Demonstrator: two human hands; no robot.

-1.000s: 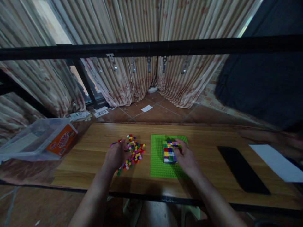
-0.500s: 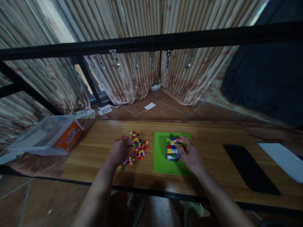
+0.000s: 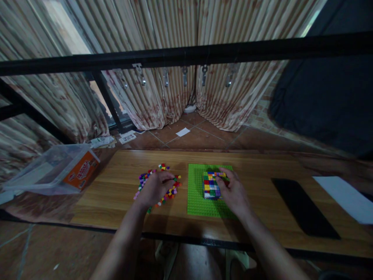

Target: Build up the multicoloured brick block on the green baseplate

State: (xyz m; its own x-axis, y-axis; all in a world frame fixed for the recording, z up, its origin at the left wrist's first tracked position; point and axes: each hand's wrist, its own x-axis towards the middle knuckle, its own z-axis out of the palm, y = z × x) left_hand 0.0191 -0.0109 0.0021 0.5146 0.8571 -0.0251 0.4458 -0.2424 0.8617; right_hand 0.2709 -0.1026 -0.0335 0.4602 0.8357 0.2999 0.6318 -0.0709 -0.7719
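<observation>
My left hand (image 3: 154, 188) hovers over a loose heap of small colourful toy bricks (image 3: 144, 178), its thumb and fingers drawn together. Whether a brick is pinched at the fingertips cannot be made out against the heap. On the green baseplate (image 3: 194, 194) stands a low block built of multicoloured toy bricks (image 3: 210, 186). My right hand (image 3: 233, 190) grips that block at its right side, thumb over the top and index finger at the far edge. The block's right end is hidden under the hand.
A clear plastic bin (image 3: 49, 167) with an orange label stands left of the wooden table (image 3: 105, 194). To the right lie a black flat panel (image 3: 304, 208) and a white sheet (image 3: 344, 198). A black rail (image 3: 175, 58) crosses beyond the table.
My left hand has shifted right across the heap, uncovering bricks on its left side. My right hand stays at the block with little movement. The whole view has shifted slightly.
</observation>
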